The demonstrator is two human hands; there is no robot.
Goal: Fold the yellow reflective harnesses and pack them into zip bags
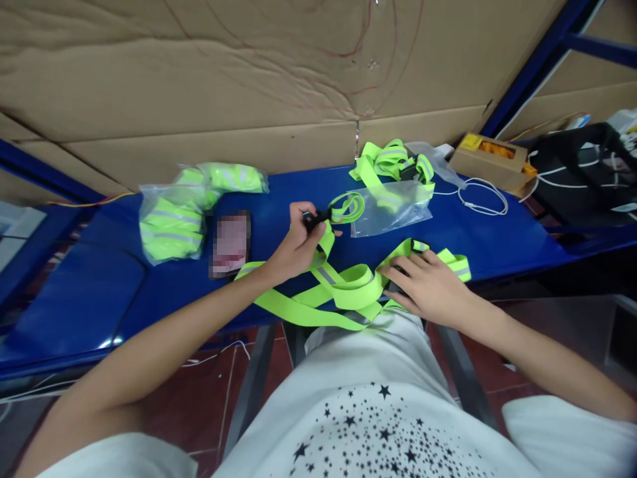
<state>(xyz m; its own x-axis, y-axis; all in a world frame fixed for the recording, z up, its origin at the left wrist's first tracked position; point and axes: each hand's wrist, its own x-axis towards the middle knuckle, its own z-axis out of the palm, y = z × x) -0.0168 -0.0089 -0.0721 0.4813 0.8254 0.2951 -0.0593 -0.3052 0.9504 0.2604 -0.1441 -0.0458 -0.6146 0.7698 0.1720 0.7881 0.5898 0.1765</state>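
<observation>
Neon yellow-green straps with grey reflective stripes [355, 287] lie in loose loops along the front edge of the blue table, close to the body. My left hand [301, 242] is closed round a black buckle [318, 218] on the strap, raised above the table. A small coil of the same strap [348, 207] sits just right of that buckle. My right hand [428, 282] rests on the strap at the table's front edge, fingers curled over a black part that they mostly cover. A black slider [419, 246] shows just beyond its fingers.
Bagged neon straps [172, 229] lie at the left, beside a phone-like blurred object [229, 244]. Farther back are a clear plastic bag [391, 211], more loose straps [393, 159], a white cable [482, 197] and an open cardboard box [490, 159]. Cardboard [223, 86] stands behind the table [522, 232].
</observation>
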